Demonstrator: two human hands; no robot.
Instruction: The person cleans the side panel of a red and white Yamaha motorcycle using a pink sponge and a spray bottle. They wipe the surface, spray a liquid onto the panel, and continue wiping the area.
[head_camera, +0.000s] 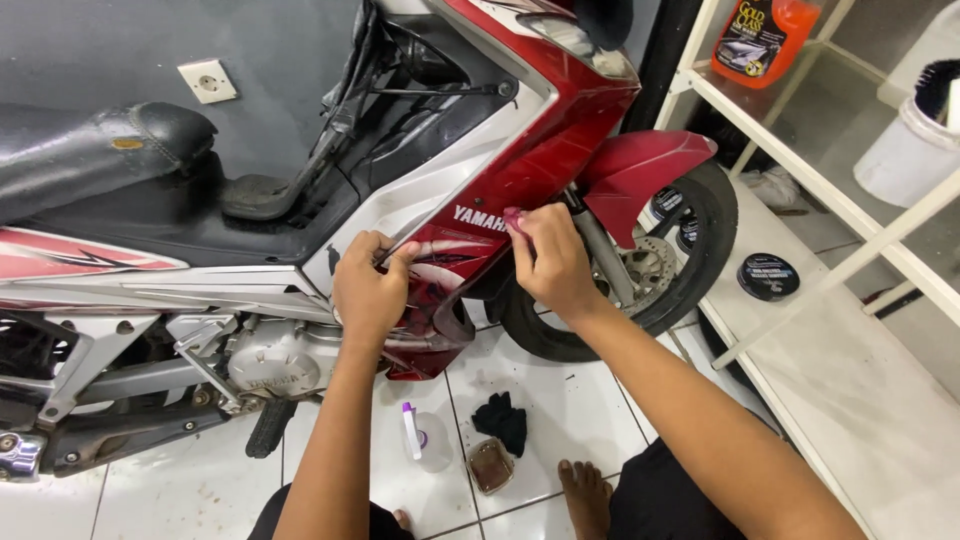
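A red, white and black motorcycle (300, 200) stands side-on in front of me on a white tiled floor. My left hand (368, 290) presses on the lower red side fairing (440, 300), fingers curled against the panel edge. My right hand (548, 262) pinches a small pinkish-red pad (513, 220) against the red fairing, close to the white lettering. The front wheel (690, 260) with its red fender (640, 165) is just right of my right hand.
On the floor by my knees lie a small clear bottle with a purple cap (425, 438), a black cloth (502, 420) and a small brown-filled container (491, 465). A white shelf (850, 370) at right holds a round black tin (768, 276), an orange bottle (765, 35) and a white bucket (905, 150).
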